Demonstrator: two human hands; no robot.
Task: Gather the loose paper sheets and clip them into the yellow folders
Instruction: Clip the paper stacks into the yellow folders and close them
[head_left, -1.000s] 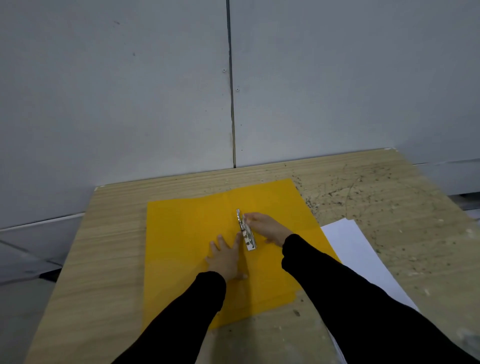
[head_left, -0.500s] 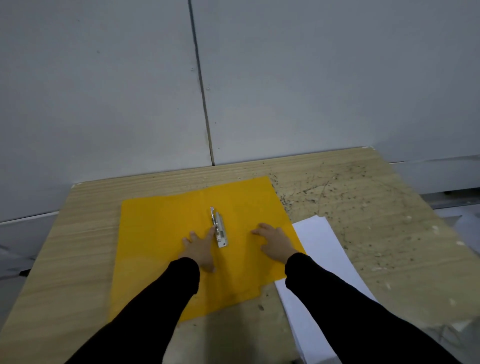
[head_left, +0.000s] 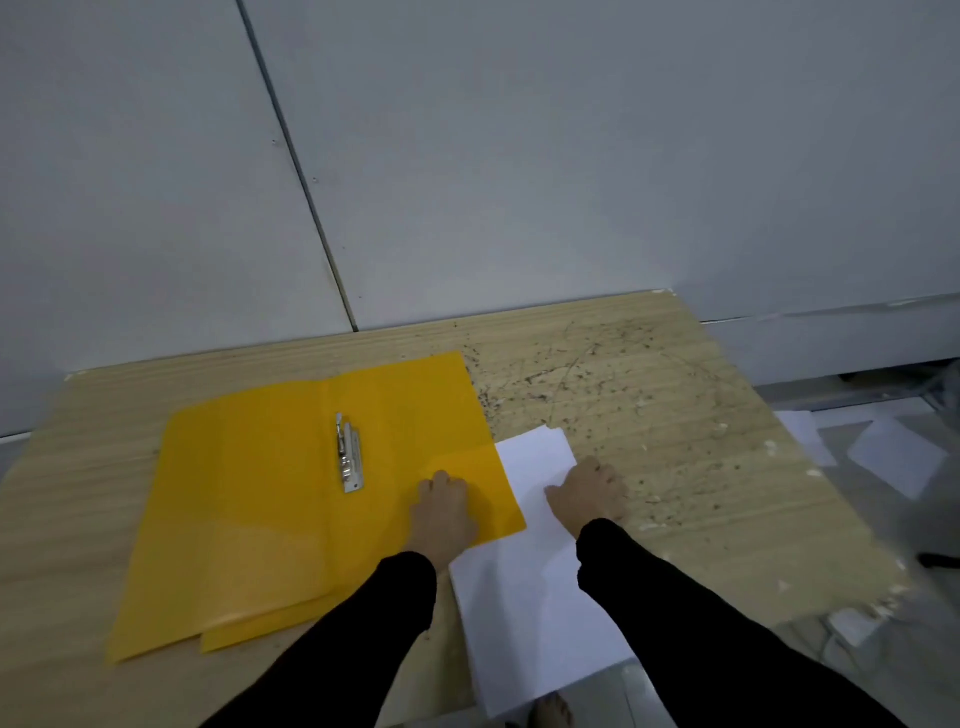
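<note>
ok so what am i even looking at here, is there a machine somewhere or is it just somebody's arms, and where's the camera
There is no machine here. The picture comes from one wide-angle camera worn on a person's head, looking forward and down, so you see their own two arms in black sleeves.

On the wooden table lies an open yellow folder with a metal clip along its middle fold. The edge of a second yellow folder peeks out beneath it. To the right lie white paper sheets, their near end hanging over the table's edge. Other sheets on the floor show at far right.

The left hand rests on the open folder's right half, and the right hand rests on the paper sheets. Nothing is lifted. Whether the fingers grip anything cannot be told from this angle.
</note>
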